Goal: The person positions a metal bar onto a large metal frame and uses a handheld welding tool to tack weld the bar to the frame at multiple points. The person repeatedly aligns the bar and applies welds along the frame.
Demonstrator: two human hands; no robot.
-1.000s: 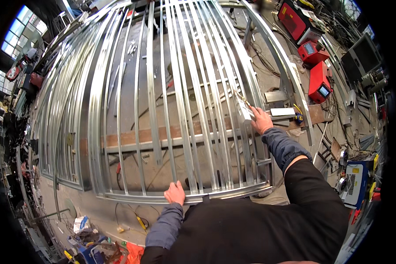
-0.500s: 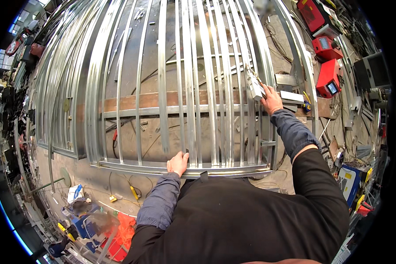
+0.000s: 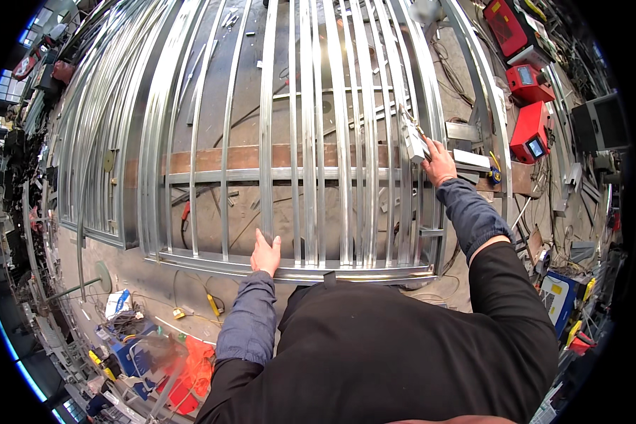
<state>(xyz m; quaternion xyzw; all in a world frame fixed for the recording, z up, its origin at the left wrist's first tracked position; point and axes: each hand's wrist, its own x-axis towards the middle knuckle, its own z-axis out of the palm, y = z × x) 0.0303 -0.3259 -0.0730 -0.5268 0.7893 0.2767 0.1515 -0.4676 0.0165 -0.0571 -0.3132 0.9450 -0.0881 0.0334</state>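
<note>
My left hand (image 3: 266, 257) is at the near end of a long silver metal bar (image 3: 266, 134) in a metal frame. Its thumb and fingers are spread to either side of the bar's end, just above the front rail (image 3: 318, 274). Farther right, my right hand (image 3: 439, 164) has its fingers curled at the near end of a pale, boxy metal piece (image 3: 413, 141). A thin reddish part shows by the fingertips; what the fingers hold is not clear. Beside this hand lie a white block (image 3: 471, 158) and a blue and yellow tape measure (image 3: 495, 174).
Stacked silver profiles (image 3: 99, 120) fill the left side. A brown crossbeam (image 3: 208, 160) runs under the bars. Red machines (image 3: 530, 131) with small screens stand at the right. Cables (image 3: 449, 74) lie on the floor. An orange cloth (image 3: 201, 364) lies among tools at lower left.
My left hand has moved left from the front rail to the bar's end, its fingers now pointing away and spread. My right hand stays by the pale metal piece. The view has shifted slightly.
</note>
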